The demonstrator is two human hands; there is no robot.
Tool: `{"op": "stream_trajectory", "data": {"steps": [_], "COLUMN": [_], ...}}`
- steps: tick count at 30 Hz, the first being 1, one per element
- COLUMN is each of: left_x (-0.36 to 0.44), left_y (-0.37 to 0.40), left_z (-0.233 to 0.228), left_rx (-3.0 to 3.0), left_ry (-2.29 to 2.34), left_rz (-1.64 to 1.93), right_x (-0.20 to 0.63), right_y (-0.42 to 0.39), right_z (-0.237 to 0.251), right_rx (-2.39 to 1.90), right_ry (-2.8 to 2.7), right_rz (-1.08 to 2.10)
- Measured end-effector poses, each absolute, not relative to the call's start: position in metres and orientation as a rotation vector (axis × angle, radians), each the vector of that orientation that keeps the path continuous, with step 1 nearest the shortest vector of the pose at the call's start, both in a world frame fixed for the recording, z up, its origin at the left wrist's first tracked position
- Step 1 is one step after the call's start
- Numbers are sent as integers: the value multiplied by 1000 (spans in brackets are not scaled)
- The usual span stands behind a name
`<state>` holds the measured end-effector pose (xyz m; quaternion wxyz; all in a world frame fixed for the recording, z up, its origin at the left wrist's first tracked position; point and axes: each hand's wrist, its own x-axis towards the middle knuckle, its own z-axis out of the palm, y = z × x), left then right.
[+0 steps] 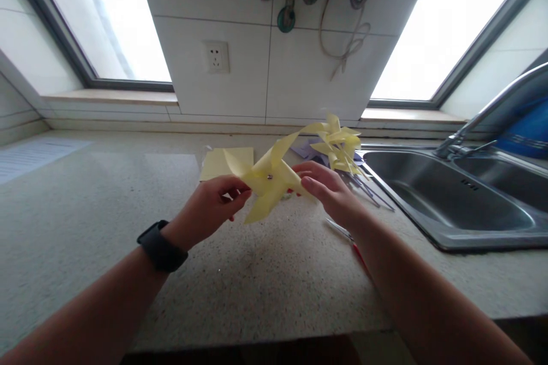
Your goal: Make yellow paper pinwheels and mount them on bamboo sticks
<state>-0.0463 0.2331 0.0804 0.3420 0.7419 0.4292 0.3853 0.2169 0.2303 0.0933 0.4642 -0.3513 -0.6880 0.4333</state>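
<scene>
both hands, left hand (209,205) and right hand (329,191), pinch the yellow pinwheel (269,179), its face toward the camera, longest blade slanting up-right.

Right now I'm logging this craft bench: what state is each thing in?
Left hand: pinching the pinwheel's edge.
Right hand: holding the pinwheel's other side.
Pinwheel: folded, pinned at centre, held above the counter.
Finished pinwheels: lying in a pile by the sink.
Paper sheets: flat, unfolded.
Sink: dry, tap off.
</scene>
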Motion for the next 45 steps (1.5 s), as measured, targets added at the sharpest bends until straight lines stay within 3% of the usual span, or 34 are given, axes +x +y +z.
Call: {"op": "stream_trajectory", "data": {"steps": [14, 45], "left_x": [-53, -47], "left_y": [243, 246], "left_z": [68, 63], "left_rx": [1751, 1577], "left_ry": [906, 861], "left_rz": [586, 715], "right_x": [239, 220], "right_y": [256, 243], "right_z": [83, 86], "right_rx": [-1088, -1074], "right_ry": [-1418, -1494], "right_rz": [622, 726]}}
